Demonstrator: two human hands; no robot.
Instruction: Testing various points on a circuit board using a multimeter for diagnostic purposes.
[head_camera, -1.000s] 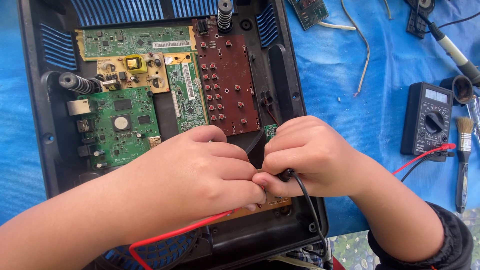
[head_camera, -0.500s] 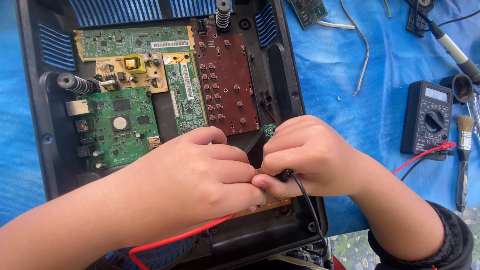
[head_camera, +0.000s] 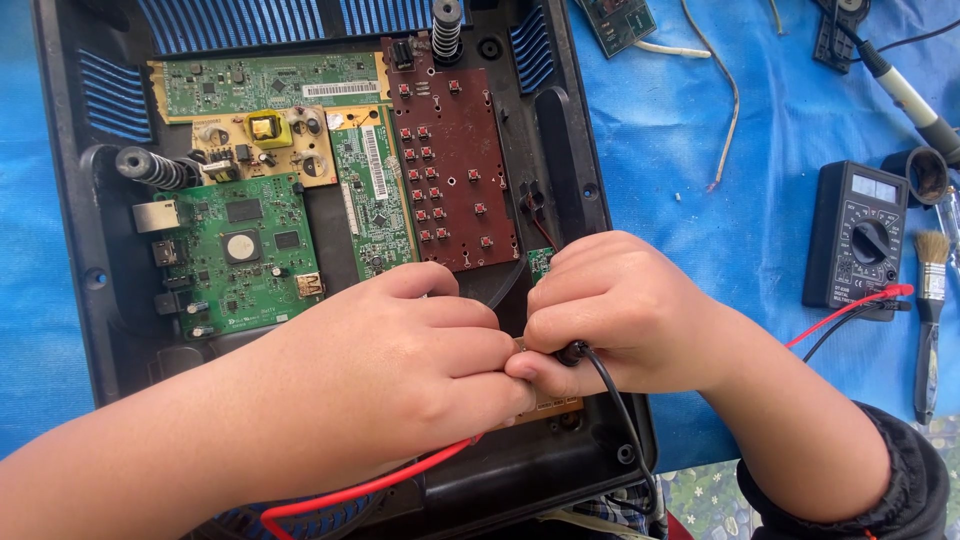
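An opened black device case (head_camera: 75, 190) lies on a blue sheet, with green circuit boards (head_camera: 245, 255) and a dark red button board (head_camera: 460, 170) inside. My left hand (head_camera: 400, 370) is closed around a probe with a red lead (head_camera: 350, 490) that runs out under it. My right hand (head_camera: 625, 315) pinches a probe with a black lead (head_camera: 610, 390). Both hands meet over the case's lower right part, near a small board that they mostly hide. The probe tips are hidden.
A black multimeter (head_camera: 858, 238) lies at the right with red and black leads plugged in. Beside it are a small brush (head_camera: 930, 320), a soldering iron (head_camera: 905, 95) and a loose white wire (head_camera: 725, 100). A small green board (head_camera: 620, 22) sits at the top.
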